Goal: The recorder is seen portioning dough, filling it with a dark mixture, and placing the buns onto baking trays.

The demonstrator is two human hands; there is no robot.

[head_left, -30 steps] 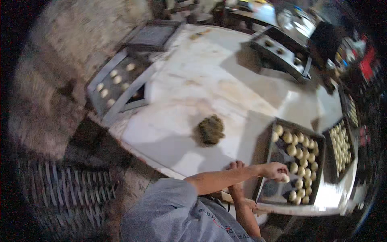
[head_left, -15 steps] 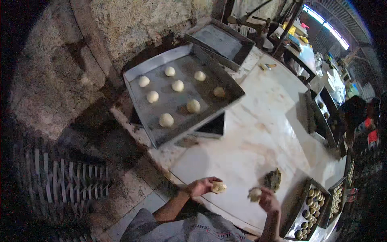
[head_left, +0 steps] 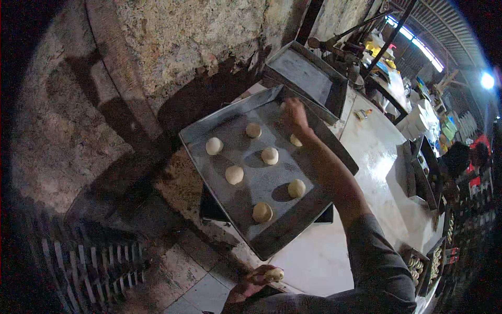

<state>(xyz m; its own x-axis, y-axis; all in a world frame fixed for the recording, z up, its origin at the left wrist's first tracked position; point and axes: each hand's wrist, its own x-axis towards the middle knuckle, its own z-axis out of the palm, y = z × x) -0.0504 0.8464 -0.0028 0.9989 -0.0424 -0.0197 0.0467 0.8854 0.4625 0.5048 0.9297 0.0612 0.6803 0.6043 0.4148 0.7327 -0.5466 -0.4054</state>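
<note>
My right hand (head_left: 294, 111) reaches over the far corner of a metal tray (head_left: 202, 161), its fingers closed around a pale dough ball, mostly hidden by them. Several round dough balls (head_left: 270, 155) sit spaced apart on the tray; one (head_left: 296, 139) lies beside my wrist, partly covered by my forearm. At the bottom, outside the tray's near edge, my left hand (head_left: 254, 278) grips a lump of pale dough (head_left: 274, 275).
An empty metal tray (head_left: 300, 76) lies behind this one on the white tabletop (head_left: 308, 259). At the right stand a dark tray (head_left: 421, 175) and trays crowded with dough balls (head_left: 415, 272). A stained wall (head_left: 198, 31) borders the left, with slatted dark racks or baskets (head_left: 94, 256) below.
My view has swung left to the tray with spaced dough balls. My right hand has moved from the near table up into that tray's far corner; my left still holds dough low down.
</note>
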